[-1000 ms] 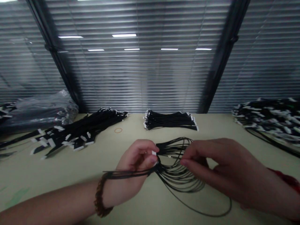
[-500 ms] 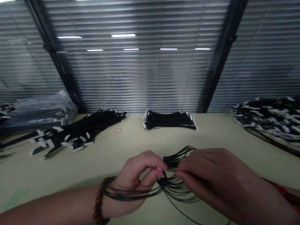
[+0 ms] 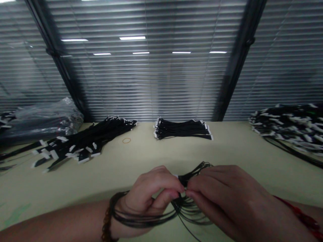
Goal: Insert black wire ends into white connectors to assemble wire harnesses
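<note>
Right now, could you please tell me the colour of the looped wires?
The looped wires are black; the head view shows this best.

Is looking like a cable-assembly workshop | is showing black wires (image 3: pixel 179 203) in hand-work over a pale worktable (image 3: pixel 234 148) | is displaying there a white-ended left cable pile (image 3: pixel 83 143), a similar right cable pile (image 3: pixel 290 129), one neat cable stack (image 3: pixel 183 129) between | is including also a filled plastic bag (image 3: pixel 50 117) | is facing slatted blinds (image 3: pixel 164 90) with bright light strips (image 3: pixel 132 38).
</note>
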Action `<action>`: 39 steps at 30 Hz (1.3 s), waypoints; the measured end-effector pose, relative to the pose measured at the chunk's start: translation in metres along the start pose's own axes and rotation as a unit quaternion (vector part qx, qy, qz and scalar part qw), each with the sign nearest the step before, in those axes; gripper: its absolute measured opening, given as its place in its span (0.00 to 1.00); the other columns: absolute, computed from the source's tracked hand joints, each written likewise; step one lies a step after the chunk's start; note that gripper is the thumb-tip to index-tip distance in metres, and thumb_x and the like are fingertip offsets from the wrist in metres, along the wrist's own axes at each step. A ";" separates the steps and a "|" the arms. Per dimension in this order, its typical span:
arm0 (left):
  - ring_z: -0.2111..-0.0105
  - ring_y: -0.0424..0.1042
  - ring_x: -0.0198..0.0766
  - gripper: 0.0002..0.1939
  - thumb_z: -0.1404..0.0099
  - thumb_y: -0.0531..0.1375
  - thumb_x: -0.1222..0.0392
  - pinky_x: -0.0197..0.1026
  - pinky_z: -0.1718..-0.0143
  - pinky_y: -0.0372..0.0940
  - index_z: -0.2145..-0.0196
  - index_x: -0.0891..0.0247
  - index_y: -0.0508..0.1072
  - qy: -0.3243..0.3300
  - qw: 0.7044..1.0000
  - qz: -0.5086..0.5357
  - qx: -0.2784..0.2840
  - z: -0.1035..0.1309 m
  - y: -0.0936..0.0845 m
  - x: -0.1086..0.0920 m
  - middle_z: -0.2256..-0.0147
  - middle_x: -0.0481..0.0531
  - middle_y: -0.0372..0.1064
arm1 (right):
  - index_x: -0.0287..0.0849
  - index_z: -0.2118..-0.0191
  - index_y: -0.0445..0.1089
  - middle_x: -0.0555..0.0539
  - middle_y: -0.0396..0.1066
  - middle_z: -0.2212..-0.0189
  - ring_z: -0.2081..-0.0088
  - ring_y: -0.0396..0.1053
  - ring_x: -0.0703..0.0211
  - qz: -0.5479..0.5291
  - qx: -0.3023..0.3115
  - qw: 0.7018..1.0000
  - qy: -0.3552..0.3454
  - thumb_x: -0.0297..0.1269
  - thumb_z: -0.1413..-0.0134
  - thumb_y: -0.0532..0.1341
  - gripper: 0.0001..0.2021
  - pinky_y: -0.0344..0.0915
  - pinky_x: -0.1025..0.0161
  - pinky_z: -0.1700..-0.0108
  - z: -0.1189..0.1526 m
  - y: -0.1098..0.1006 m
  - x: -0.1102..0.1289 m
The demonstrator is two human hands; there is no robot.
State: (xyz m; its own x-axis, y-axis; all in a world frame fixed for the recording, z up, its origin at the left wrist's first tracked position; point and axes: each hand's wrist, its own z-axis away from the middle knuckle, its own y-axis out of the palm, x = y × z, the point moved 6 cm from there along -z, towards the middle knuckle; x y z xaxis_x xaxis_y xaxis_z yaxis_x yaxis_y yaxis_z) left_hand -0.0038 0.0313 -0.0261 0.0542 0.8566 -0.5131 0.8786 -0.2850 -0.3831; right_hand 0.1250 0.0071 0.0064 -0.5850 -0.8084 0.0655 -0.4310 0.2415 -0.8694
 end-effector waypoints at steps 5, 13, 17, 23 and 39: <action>0.69 0.66 0.31 0.10 0.35 0.54 0.69 0.31 0.70 0.62 0.60 0.57 0.68 -0.069 0.996 0.050 -0.017 0.001 -0.001 0.004 0.70 0.49 0.66 | 0.40 0.72 0.64 0.52 0.64 0.77 0.75 0.61 0.65 0.014 -0.017 1.000 0.012 0.29 0.42 0.53 0.08 0.53 0.64 0.71 0.000 -0.004 -0.002; 0.71 0.65 0.29 0.10 0.35 0.54 0.69 0.29 0.72 0.60 0.60 0.57 0.69 -0.076 0.995 0.069 -0.018 0.001 0.001 0.002 0.71 0.48 0.66 | 0.41 0.73 0.63 0.53 0.63 0.78 0.76 0.60 0.65 0.014 -0.036 0.999 -0.004 0.27 0.43 0.53 0.09 0.53 0.63 0.72 0.003 -0.003 0.005; 0.71 0.66 0.30 0.09 0.35 0.54 0.68 0.30 0.72 0.61 0.59 0.58 0.68 -0.078 0.995 0.061 -0.026 0.005 0.001 0.006 0.70 0.49 0.67 | 0.41 0.74 0.63 0.54 0.63 0.78 0.76 0.60 0.64 0.003 -0.037 0.999 -0.008 0.26 0.44 0.53 0.09 0.53 0.63 0.72 0.005 0.004 0.004; 0.71 0.67 0.30 0.08 0.35 0.55 0.67 0.30 0.72 0.61 0.59 0.58 0.68 -0.069 0.996 0.048 -0.017 0.006 0.004 0.005 0.71 0.50 0.68 | 0.41 0.73 0.63 0.53 0.64 0.77 0.75 0.60 0.64 0.008 -0.030 1.000 0.004 0.24 0.44 0.52 0.10 0.53 0.63 0.70 0.003 0.006 0.004; 0.75 0.60 0.28 0.04 0.35 0.55 0.61 0.30 0.74 0.57 0.61 0.59 0.66 -0.182 0.966 0.180 -0.028 0.009 0.007 0.019 0.73 0.47 0.61 | 0.40 0.73 0.64 0.52 0.62 0.77 0.75 0.57 0.65 0.012 -0.042 0.999 -0.016 0.27 0.43 0.53 0.08 0.52 0.63 0.71 -0.002 -0.007 0.001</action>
State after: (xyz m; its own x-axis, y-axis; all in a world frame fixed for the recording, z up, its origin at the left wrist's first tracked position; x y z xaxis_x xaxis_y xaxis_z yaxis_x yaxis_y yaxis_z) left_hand -0.0010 0.0420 -0.0460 0.2000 0.4957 -0.8452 0.8590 -0.5036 -0.0921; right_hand 0.1260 0.0057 0.0142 -0.5743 -0.8182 0.0272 -0.4740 0.3053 -0.8259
